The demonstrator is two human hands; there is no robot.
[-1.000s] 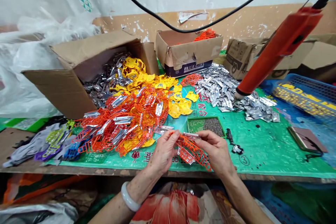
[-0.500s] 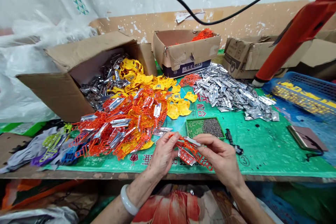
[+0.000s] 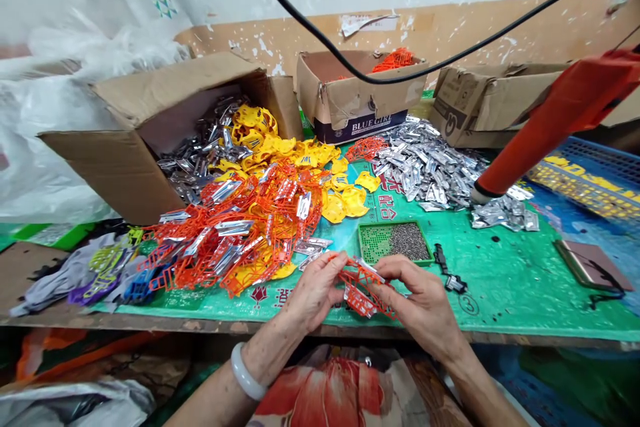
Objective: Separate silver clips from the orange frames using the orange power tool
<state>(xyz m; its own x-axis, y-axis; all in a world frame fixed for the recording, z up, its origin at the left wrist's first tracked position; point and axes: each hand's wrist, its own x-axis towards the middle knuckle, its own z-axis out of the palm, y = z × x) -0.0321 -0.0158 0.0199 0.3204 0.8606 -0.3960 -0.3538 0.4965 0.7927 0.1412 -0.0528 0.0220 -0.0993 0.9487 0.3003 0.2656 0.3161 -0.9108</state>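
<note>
An orange plastic lattice frame (image 3: 361,300) is held between my two hands, above the front edge of the green-covered table. My left hand (image 3: 320,288) pinches its left end between thumb and fingers. At its right side my right hand (image 3: 417,297) is closed, with thumb and forefinger at a silvery strip (image 3: 369,269) lying along the frame's top. Just behind the hands sits a green tray (image 3: 395,243) with many small metal pieces in its right half. To the left spreads a heap of orange frames (image 3: 240,227), several bearing silvery pieces.
Yellow plastic parts (image 3: 345,203) lie behind the orange heap, beside a tipped cardboard box (image 3: 115,173). Silvery pieces (image 3: 425,163) are piled at the back right. An orange-red hanging tool (image 3: 540,133) and a black cable (image 3: 320,33) hang over the table. A notebook (image 3: 590,263) lies right.
The silvery strip sits lower against the frame's top, and my right fingers have closed in on it. The hanging tool and cable have shifted in view as the camera moved slightly.
</note>
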